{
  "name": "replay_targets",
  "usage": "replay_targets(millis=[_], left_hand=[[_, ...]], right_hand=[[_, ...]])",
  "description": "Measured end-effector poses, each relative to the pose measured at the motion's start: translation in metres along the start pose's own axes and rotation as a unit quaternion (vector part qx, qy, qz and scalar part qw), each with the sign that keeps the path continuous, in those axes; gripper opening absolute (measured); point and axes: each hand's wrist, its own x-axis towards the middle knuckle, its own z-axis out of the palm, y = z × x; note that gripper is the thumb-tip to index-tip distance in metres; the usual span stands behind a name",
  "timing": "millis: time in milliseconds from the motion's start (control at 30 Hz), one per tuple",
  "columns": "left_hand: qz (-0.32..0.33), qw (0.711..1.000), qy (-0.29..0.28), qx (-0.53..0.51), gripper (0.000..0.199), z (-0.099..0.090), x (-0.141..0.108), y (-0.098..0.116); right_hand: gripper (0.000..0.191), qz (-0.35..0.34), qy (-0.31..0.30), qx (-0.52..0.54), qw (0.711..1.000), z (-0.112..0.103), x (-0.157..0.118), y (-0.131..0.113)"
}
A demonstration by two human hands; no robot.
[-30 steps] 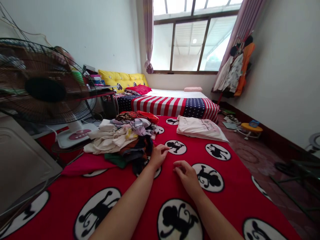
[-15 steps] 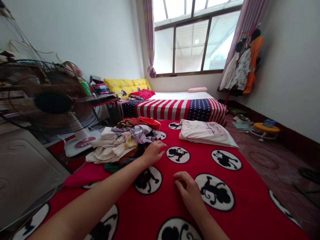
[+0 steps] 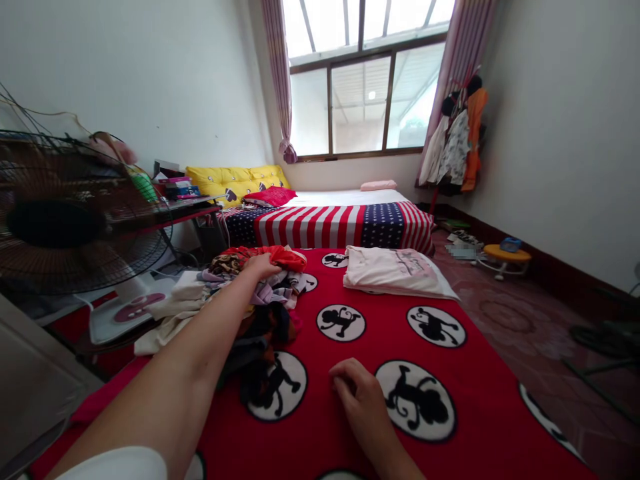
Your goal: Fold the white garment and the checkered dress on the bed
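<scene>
At the far side of a heap of rumpled clothes, my left hand (image 3: 263, 265) has its fingers closed on a red garment (image 3: 291, 259); the fingertips are partly hidden in the cloth. Below it in the heap lie lavender clothes (image 3: 274, 288), cream clothes (image 3: 167, 308) and dark clothes (image 3: 265, 327). My left forearm covers part of the pile. My right hand (image 3: 360, 397) hovers over or rests on the red blanket (image 3: 327, 413) with black monkey figures in white circles. Its fingers are loosely bent, thumb apart, holding nothing. A folded white garment (image 3: 395, 272) lies flat at the blanket's far right.
An electric fan (image 3: 55, 223) stands close on the left, by a desk with boxes (image 3: 181, 188). Beyond the blanket is a bed with a striped and starred cover (image 3: 320, 225). A low stool (image 3: 507, 255) stands on the floor at right, near a clothes rack (image 3: 457, 143).
My left hand has moved forward and left, from the near right side of the heap onto the red garment. Dark clothes have spread nearer. My right hand stays about where it was.
</scene>
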Motion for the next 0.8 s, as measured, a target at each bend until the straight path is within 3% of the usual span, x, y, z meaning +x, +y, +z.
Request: replay_targets(millis=[133, 300, 367, 433, 467, 533, 600, 667, 733, 800], left_hand=[[-0.024, 0.999, 0.019, -0.010, 0.037, -0.008, -0.016, 0.012], [0.015, 0.993, 0.107, -0.052, 0.032, -0.052, -0.041, 0.042], [0.063, 0.985, 0.139, -0.074, 0.030, -0.071, -0.068, 0.061], [0.175, 0.967, 0.140, -0.118, 0.026, -0.080, -0.114, 0.078], [0.213, 0.961, 0.123, -0.124, 0.021, -0.079, -0.143, 0.085], [0.329, 0.936, 0.010, -0.123, 0.020, -0.069, -0.205, 0.092], [0.412, 0.894, -0.140, -0.105, 0.043, -0.050, -0.262, 0.091], [0.455, 0.855, -0.223, -0.106, 0.052, -0.031, -0.299, 0.082], [0.437, 0.865, -0.213, -0.123, 0.047, -0.014, -0.311, 0.072], [0.387, 0.902, -0.135, -0.138, 0.036, 0.001, -0.300, 0.060]], right_hand=[[0.016, 0.007, -0.001, -0.003, 1.000, -0.001, 0.000, 0.000], [0.012, 0.020, 0.008, 0.053, 0.998, 0.003, 0.002, 0.004], [0.018, 0.051, 0.037, 0.125, 0.990, 0.001, 0.003, 0.004], [0.034, 0.083, 0.101, 0.206, 0.970, -0.008, 0.006, 0.006], [0.042, 0.092, 0.141, 0.241, 0.956, -0.015, 0.008, 0.007], [0.050, 0.099, 0.211, 0.291, 0.928, -0.036, 0.013, 0.012], [0.054, 0.116, 0.243, 0.319, 0.909, -0.061, 0.017, 0.020], [0.053, 0.140, 0.263, 0.329, 0.896, -0.084, 0.022, 0.028], [0.051, 0.152, 0.275, 0.320, 0.894, -0.103, 0.025, 0.034], [0.051, 0.140, 0.275, 0.278, 0.909, -0.114, 0.028, 0.037]])
